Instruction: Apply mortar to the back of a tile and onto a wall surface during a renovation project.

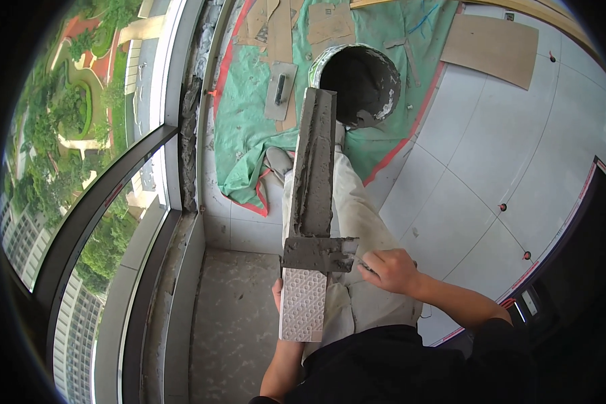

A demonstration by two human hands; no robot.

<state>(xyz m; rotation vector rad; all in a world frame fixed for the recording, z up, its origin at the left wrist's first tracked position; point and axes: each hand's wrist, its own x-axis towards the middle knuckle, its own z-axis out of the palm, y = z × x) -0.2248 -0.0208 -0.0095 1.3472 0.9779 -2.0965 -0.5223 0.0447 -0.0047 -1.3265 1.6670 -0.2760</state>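
The long, narrow tile strip [304, 306] lies in front of the person, over the pale trousers [367, 215], its long axis running lengthwise away from the body. The far end points toward the bucket [360, 67], leaning slightly to the person's right; the near end, bare, pale and dimpled, points back at the waist. Grey mortar [320, 158] coats most of the far stretch, ridged along its left side.

Across the strip, nearly square to that axis, sits a mortar-smeared trowel [316, 254]. The right hand [390, 271] has its grip closed round the trowel's handle end. Of the left hand [277, 293] I see only a little at the strip's left edge, the rest being hidden underneath; how tightly that grip closes, I can't tell.

Beyond, the bucket, dark with mortar inside, stands on a red-edged green sheet [239, 131]. Left of it a second trowel [280, 91] lies on cardboard, handle up. Pale floor tiles [451, 151] spread to the right; a window frame [108, 202] rises on the left.
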